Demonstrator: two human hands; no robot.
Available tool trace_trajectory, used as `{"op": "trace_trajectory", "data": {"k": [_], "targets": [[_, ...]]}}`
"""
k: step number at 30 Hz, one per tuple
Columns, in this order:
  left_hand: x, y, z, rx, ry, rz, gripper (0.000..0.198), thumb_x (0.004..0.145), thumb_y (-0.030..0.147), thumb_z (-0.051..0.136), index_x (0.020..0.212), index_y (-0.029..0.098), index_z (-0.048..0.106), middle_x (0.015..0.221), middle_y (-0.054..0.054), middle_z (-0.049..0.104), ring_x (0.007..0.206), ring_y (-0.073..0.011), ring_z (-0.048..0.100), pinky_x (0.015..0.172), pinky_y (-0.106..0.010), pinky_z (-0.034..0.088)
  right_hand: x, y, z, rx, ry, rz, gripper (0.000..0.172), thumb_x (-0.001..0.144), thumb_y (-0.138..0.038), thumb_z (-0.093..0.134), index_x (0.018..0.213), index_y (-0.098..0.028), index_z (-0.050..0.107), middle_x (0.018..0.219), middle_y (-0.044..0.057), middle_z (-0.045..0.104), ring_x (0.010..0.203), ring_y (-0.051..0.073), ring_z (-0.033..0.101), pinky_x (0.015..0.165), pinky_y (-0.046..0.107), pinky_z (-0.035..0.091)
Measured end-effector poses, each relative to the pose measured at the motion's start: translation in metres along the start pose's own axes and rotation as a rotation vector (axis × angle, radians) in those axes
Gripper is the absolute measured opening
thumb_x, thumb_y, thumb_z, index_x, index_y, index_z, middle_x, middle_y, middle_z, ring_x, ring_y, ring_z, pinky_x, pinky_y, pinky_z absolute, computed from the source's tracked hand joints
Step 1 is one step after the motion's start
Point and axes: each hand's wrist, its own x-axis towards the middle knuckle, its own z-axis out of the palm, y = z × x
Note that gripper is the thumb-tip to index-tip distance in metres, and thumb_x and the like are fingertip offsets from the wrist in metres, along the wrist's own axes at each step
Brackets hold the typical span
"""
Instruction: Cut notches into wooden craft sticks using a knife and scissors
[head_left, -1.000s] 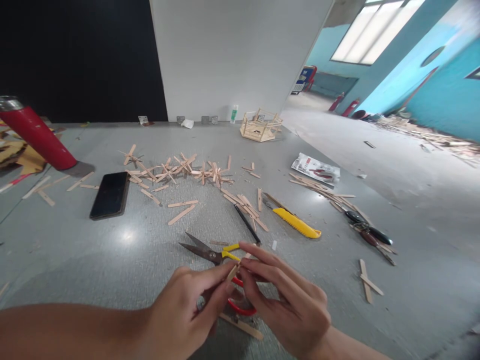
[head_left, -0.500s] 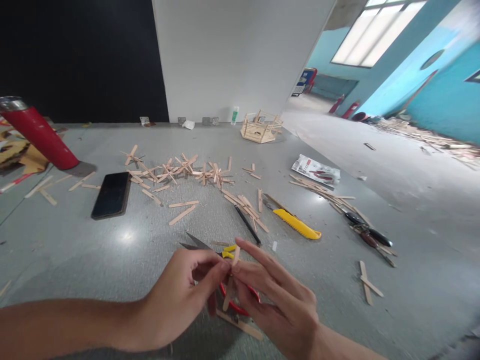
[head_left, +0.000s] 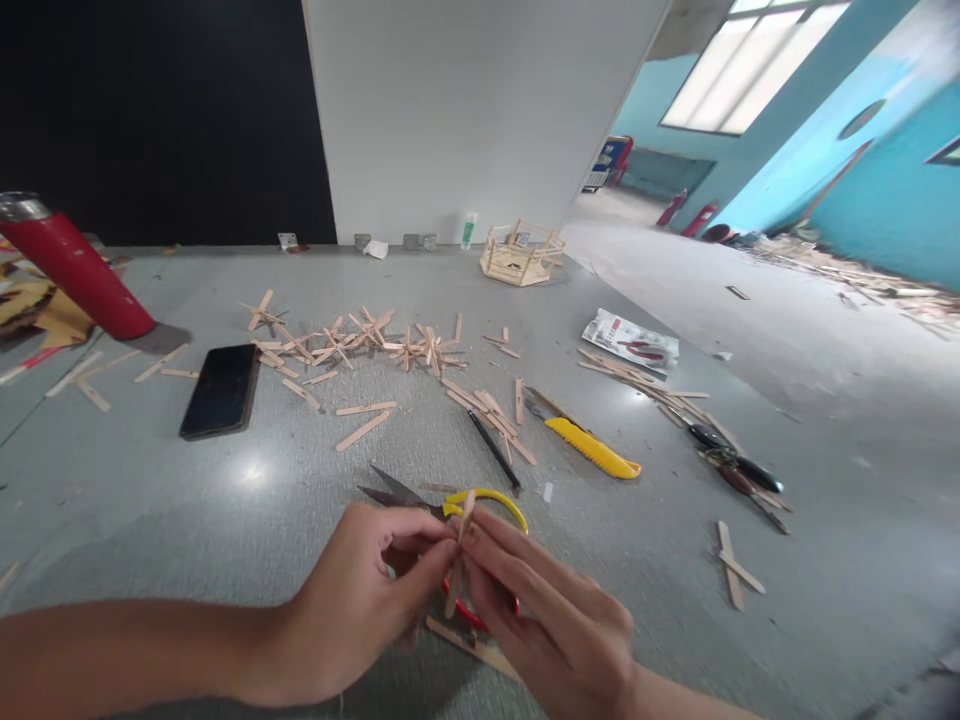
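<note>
A small wooden craft stick [head_left: 453,594] stands nearly upright between my two hands, low in the view. The thumb and fingers of my left hand [head_left: 367,590] pinch it from the left. From the right, the fingertips of my right hand [head_left: 559,615] press together against the same stick; its grip is partly hidden. Beneath my hands lie scissors [head_left: 401,490] with yellow and red handles, their blades pointing left. Another craft stick [head_left: 480,652] rests on the table just below, partly covered by my right hand.
Loose craft sticks [head_left: 367,340] lie scattered across the grey table [head_left: 300,530]. A pen [head_left: 495,450] and a yellow utility knife [head_left: 592,447] are ahead. A phone [head_left: 220,390] and red flask [head_left: 86,270] stand left. A hexagonal stick frame [head_left: 521,262] sits at the back.
My right hand's fingers have lowered and closed in around the stick, uncovering the scissors' yellow handle. My left hand has barely moved.
</note>
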Motion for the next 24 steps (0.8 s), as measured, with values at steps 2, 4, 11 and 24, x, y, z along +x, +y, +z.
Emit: {"op": "trace_trajectory", "data": {"k": [2,4,11,24], "targets": [[-0.001,0.000,0.001,0.032,0.005,0.012,0.038,0.099,0.045,0.057,0.089,0.012,0.073,0.063,0.001,0.058,0.045,-0.0070,0.045,0.041,-0.015,0.039,-0.003,0.000,-0.001,-0.001,-0.001,0.009,0.029,0.090,-0.001,0.066,0.114,-0.014,0.075,0.106,0.012,0.083,0.088,0.022,0.082,0.079,0.022,0.069],[-0.003,0.000,0.002,0.068,0.000,0.016,0.039,0.100,0.045,0.056,0.085,0.013,0.071,0.060,0.002,0.057,0.043,-0.0067,0.044,0.040,-0.015,0.037,-0.007,0.000,-0.003,0.003,-0.010,0.002,0.030,0.090,-0.002,0.067,0.117,-0.015,0.075,0.104,0.012,0.083,0.086,0.022,0.082,0.077,0.022,0.069],[-0.007,0.000,0.004,0.062,-0.008,-0.010,0.038,0.098,0.047,0.057,0.084,0.014,0.069,0.063,0.000,0.062,0.042,-0.0065,0.044,0.038,-0.014,0.037,-0.017,0.001,0.003,-0.023,-0.016,-0.045,0.029,0.091,-0.001,0.066,0.118,-0.010,0.071,0.102,0.014,0.083,0.085,0.021,0.082,0.075,0.021,0.069],[-0.002,0.001,-0.002,0.018,-0.064,-0.046,0.052,0.097,0.062,0.056,0.082,0.013,0.065,0.064,-0.001,0.063,0.044,-0.0079,0.049,0.041,-0.016,0.040,-0.007,-0.004,0.005,0.066,-0.026,0.016,0.028,0.093,0.000,0.059,0.113,-0.015,0.069,0.096,0.008,0.083,0.076,0.018,0.081,0.069,0.019,0.067]]}}
